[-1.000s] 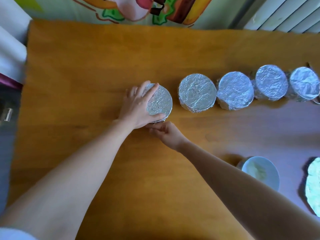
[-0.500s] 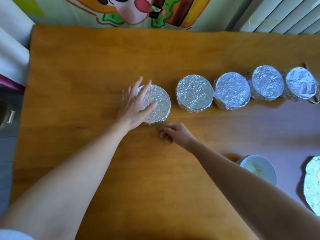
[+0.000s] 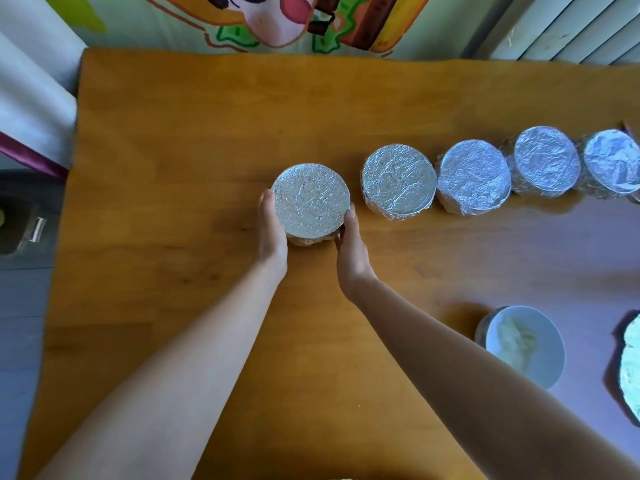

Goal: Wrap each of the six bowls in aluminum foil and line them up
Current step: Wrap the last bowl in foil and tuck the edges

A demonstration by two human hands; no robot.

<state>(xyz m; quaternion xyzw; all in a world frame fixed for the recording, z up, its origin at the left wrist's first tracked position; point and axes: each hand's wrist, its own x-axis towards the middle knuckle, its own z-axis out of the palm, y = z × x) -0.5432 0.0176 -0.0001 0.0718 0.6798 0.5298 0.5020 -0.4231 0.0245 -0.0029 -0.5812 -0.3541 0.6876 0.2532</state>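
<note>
Left hand (image 3: 272, 233): fingers curved round the wrapped bowl (image 3: 310, 200) on its left side, holding it.
Right hand (image 3: 351, 252): fingers cupped round its right side.
Bowl's place: on the table (image 3: 173, 150), left end of the row, just apart from its neighbour.
Row: four other wrapped bowls (image 3: 398, 180) run off to the right.
Near right: white bowl (image 3: 524, 346); foil sheet (image 3: 631, 368) at the edge.

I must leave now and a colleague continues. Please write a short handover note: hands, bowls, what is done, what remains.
Hands: left hand and right hand each cup one side of the held wrapped bowl, which stands on the table, slightly apart from the row.
Row: four wrapped bowls side by side to its right.
Done: five bowls wrapped.
Left: close that gap; wrap the white bowl by the right forearm, probably with the foil sheet at the right edge; add it.
</note>
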